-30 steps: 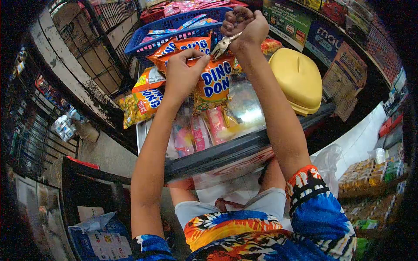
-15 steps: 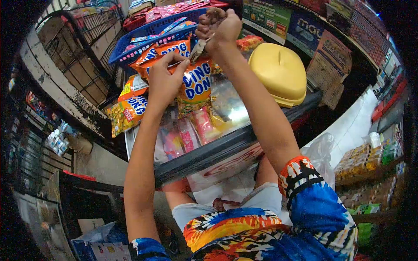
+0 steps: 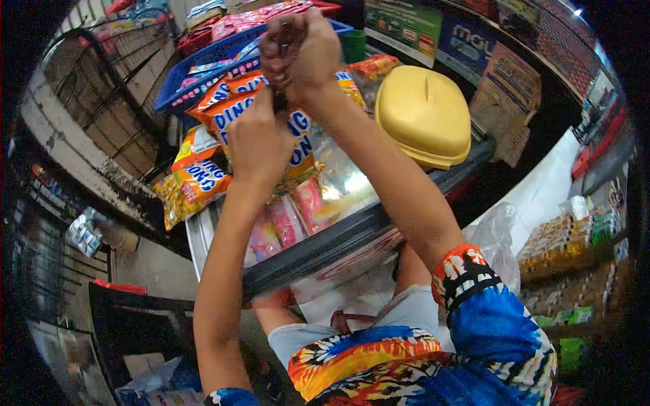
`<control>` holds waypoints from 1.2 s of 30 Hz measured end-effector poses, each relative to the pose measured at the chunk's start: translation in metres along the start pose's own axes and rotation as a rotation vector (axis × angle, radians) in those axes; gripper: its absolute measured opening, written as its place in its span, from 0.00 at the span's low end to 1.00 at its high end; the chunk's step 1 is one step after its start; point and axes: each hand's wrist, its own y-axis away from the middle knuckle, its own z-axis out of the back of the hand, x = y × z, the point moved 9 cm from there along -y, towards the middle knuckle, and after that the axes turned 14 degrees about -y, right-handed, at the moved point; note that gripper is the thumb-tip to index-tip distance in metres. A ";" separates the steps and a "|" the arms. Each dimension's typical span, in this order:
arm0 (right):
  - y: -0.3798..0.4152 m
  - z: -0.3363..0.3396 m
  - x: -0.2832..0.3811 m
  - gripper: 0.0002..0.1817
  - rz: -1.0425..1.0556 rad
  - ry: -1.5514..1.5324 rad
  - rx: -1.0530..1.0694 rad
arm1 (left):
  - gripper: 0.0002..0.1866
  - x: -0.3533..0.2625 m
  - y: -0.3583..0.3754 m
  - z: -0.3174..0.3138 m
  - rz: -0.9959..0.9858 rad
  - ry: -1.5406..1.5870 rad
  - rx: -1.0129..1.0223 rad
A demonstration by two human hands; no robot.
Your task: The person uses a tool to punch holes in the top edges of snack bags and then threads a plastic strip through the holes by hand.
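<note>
My left hand [image 3: 261, 149] pinches the upper part of an orange Ding Dong snack bag [image 3: 302, 161], its fingers hiding much of the print. Just above it, my right hand [image 3: 308, 61] is closed with the wrist bent; it grips scissors, whose blades are mostly hidden and blurred between the two hands now. Behind my left hand stand more Ding Dong bags [image 3: 233, 115]. Another snack bag [image 3: 194, 193] lies at the left edge of the glass-topped case. Pink packets [image 3: 288, 220] show below the held bag.
A blue basket [image 3: 169, 91] of packets is behind the bags. To the right sits a yellow lidded container [image 3: 426, 118]. The case's dark front rail [image 3: 325, 247] runs before my legs. Shelves of packaged goods [image 3: 558, 243] stand at the right.
My right hand has moved left and slightly down, close over my left hand, and the scissors blades are now largely hidden. The view has shifted a little.
</note>
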 end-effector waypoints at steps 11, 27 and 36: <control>-0.004 0.014 -0.007 0.34 -0.096 -0.072 -0.118 | 0.17 0.017 -0.006 -0.008 0.056 -0.012 0.157; -0.037 0.071 0.044 0.30 0.066 -0.285 -0.062 | 0.11 0.081 -0.003 -0.034 0.370 0.559 0.281; -0.029 0.051 0.012 0.28 -0.075 -0.289 -0.004 | 0.09 0.080 -0.001 -0.039 0.437 0.654 0.290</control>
